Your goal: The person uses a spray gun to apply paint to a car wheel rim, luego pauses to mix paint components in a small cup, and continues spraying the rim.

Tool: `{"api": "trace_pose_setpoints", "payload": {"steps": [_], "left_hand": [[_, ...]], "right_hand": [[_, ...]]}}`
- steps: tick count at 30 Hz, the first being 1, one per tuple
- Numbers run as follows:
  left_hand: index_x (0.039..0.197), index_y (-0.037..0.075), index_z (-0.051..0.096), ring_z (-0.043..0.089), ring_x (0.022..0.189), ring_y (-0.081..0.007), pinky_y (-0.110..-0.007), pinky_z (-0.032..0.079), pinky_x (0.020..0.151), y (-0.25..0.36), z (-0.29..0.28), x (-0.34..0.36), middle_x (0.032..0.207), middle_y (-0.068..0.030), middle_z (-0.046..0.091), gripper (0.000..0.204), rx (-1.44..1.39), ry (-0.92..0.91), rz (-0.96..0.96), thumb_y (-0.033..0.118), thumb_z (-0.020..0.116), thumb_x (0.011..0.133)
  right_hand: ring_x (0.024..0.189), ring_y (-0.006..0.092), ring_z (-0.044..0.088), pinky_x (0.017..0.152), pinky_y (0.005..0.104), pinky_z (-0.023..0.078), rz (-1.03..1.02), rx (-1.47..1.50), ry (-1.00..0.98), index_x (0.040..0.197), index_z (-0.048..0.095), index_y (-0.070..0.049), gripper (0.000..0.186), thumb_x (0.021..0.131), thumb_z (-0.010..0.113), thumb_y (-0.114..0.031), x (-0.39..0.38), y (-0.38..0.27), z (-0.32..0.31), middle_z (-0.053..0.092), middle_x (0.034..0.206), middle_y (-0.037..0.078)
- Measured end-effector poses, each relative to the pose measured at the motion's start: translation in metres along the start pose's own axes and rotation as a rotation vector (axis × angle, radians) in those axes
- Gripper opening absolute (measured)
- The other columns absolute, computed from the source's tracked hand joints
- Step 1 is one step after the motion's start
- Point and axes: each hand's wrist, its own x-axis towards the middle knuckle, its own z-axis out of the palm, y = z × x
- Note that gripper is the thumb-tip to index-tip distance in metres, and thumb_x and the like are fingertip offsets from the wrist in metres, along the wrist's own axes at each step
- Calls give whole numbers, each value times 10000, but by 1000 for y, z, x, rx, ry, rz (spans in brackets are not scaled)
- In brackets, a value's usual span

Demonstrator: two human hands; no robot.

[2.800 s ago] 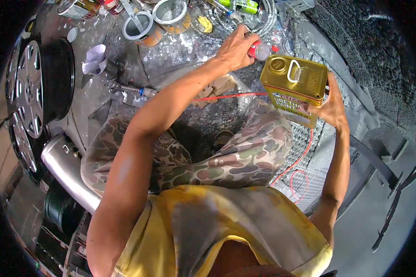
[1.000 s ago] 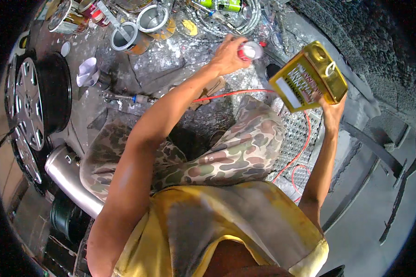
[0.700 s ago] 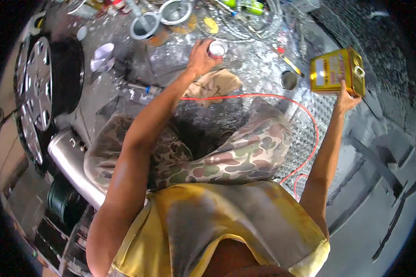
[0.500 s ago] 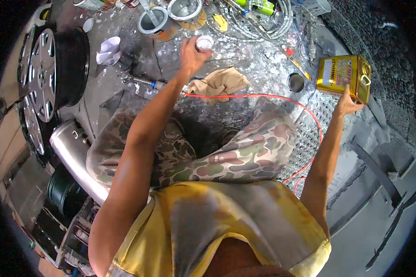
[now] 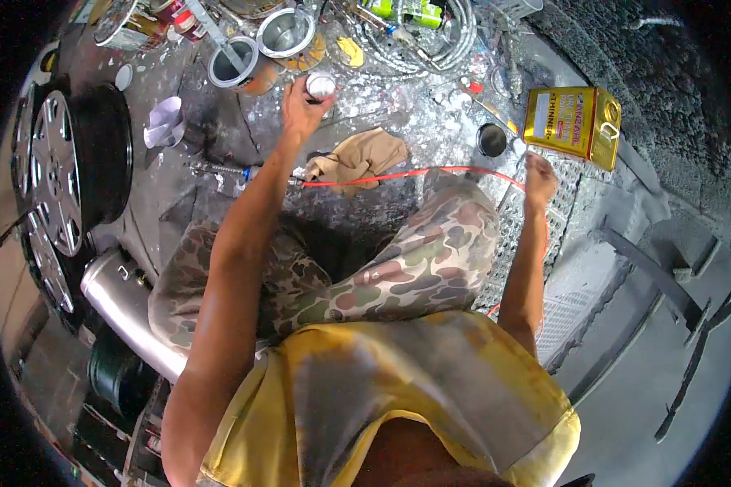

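Near the upper middle, my left hand (image 5: pixel 300 112) grips a small container with a pale round top (image 5: pixel 321 85). At the right, my right hand (image 5: pixel 540 174) has its fingers curled, below and apart from a gold metal can (image 5: pixel 564 122); I cannot make out whether anything is in them. A dark cylindrical cup (image 5: pixel 491 140) stands left of the can, beside a thin strip tool (image 5: pixel 495 114). A crumpled tan cloth (image 5: pixel 361 154) lies between my hands, with a red hose (image 5: pixel 422 172) running along its lower edge. My camouflage-covered legs (image 5: pixel 406 260) are crossed below.
At the left stand black wheels with silver spoked covers (image 5: pixel 57 170) and a silver cylinder (image 5: pixel 126 308). Paint pots (image 5: pixel 240 73), a coiled hose (image 5: pixel 451 49), a green canister (image 5: pixel 410 12) and a pale paper cup (image 5: pixel 164 126) sit farther back. Dark metal bars (image 5: pixel 650 268) lie at the right.
The gold can, earlier held up in my right hand, now rests on the floor. That hand has let go and drawn down-left. My left hand has moved left with the small container.
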Motion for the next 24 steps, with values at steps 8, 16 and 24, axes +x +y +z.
{"api": "trace_pose_setpoints", "payload": {"steps": [8, 16, 24], "left_hand": [[1157, -68, 583, 577, 1110, -417, -501, 478, 943, -13, -35, -39, 1164, -305, 601, 698, 396, -159, -18, 297, 857, 629], [941, -3, 740, 700, 884, -393, -489, 548, 782, 156, -216, -97, 949, -240, 720, 498, 462, -913, 81, 470, 716, 785], [974, -25, 728, 714, 815, -349, -465, 553, 733, 400, -337, -150, 849, -201, 731, 455, 395, -540, -352, 420, 654, 918]], "right_hand": [[1062, 380, 624, 961, 475, 469, -742, -1089, -419, 1136, 671, -43, 342, 824, 584, -153, 69, 8, 113, 686, 1096, 179], [1126, 407, 607, 942, 506, 480, -712, -905, -635, 1184, 620, 37, 502, 914, 659, -384, 74, -34, 27, 640, 1188, 258], [829, 218, 640, 766, 360, 511, -646, 35, -980, 1113, 658, 76, 441, 989, 663, -348, -60, -427, 91, 706, 949, 185]]}}
